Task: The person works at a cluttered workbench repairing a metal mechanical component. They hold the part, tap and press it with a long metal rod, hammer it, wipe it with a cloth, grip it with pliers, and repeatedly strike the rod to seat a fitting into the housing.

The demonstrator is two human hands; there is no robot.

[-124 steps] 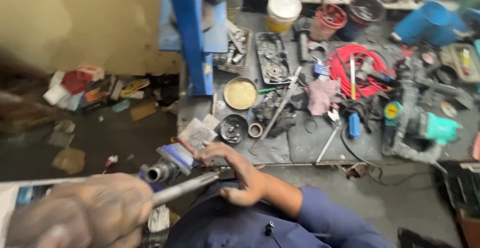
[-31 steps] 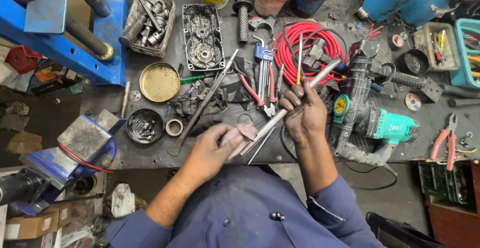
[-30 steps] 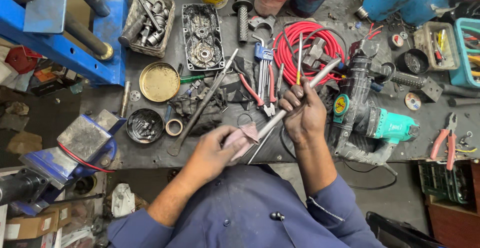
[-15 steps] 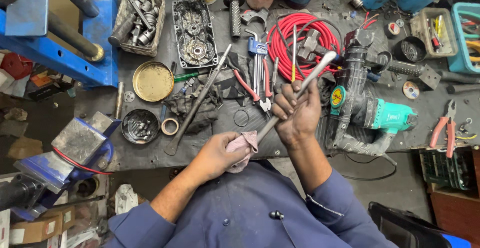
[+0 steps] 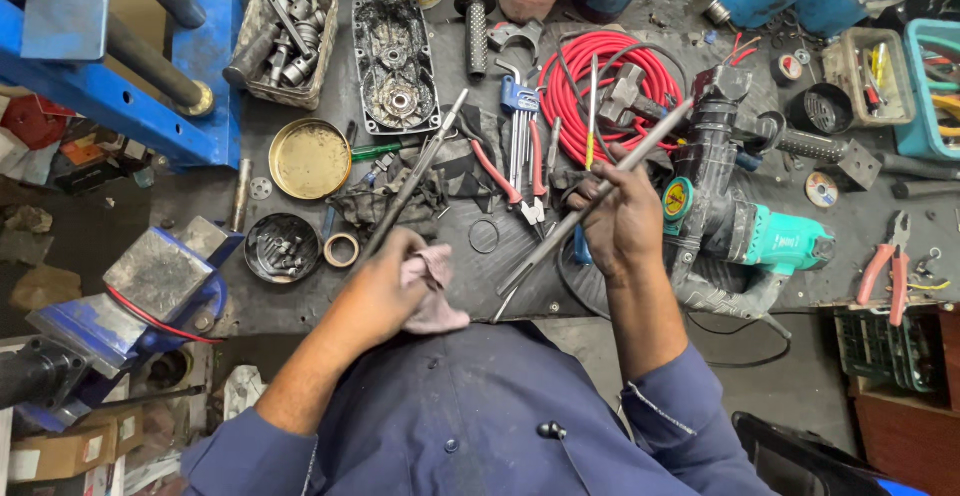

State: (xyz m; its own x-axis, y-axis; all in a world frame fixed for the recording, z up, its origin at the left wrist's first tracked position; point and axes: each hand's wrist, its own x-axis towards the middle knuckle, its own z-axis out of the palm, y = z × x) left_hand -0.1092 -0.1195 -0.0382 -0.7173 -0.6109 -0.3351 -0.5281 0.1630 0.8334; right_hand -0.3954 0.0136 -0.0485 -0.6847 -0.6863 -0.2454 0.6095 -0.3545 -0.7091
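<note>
Rag sits bunched in my left hand, fingers clamped on it, just off the near tip of the steel rod. My right hand grips the rod mid-length, slanting far-right over the bench. Wiping looks underway, I judge; the far stretch past my fingers remains, toward the red hose

— How many of each am I seeing on this bench?

— One coiled red hose is lying there, two red-handled pliers, one teal power drill, one round brass tin lid and one blue bench vise.

— And hands?

— Two are showing: left hand, right hand.
</note>
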